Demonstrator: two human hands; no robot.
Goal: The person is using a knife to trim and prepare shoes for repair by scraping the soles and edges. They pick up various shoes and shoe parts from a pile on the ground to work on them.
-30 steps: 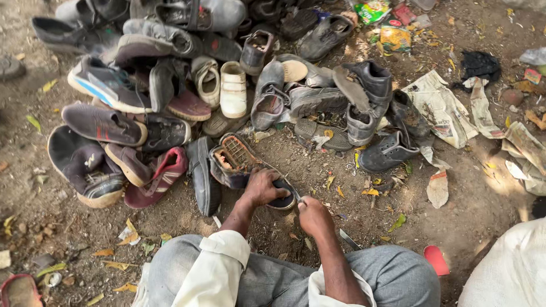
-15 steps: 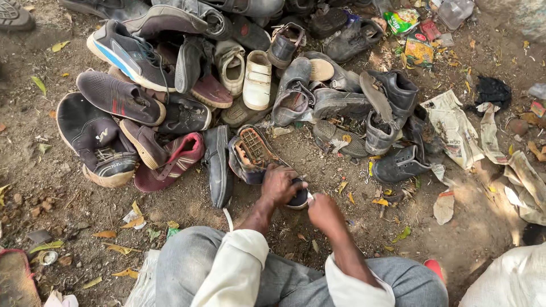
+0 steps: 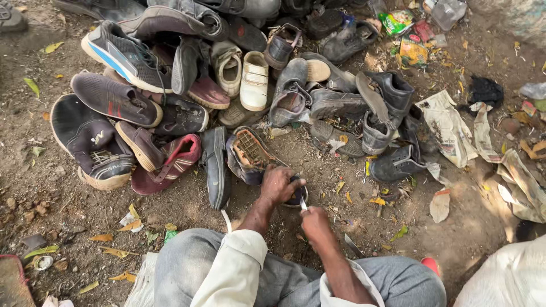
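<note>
Pressing down with left hand (image 3: 278, 185), fingers curled over a dark shoe (image 3: 296, 196) on the dirt ground (image 3: 187, 207) just before the shoe pile (image 3: 227, 85), right hand (image 3: 315, 224) fisted tight around a small pale-bladed tool (image 3: 303, 203) touching that shoe's edge.

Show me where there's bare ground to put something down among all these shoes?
Bare dirt lies between the dark shoe under the left hand and the crumpled newspaper, scattered with dry leaves. Another patch lies left of the big black sandal. The shoe pile above, around the cream child's shoe, is packed tight.
</note>
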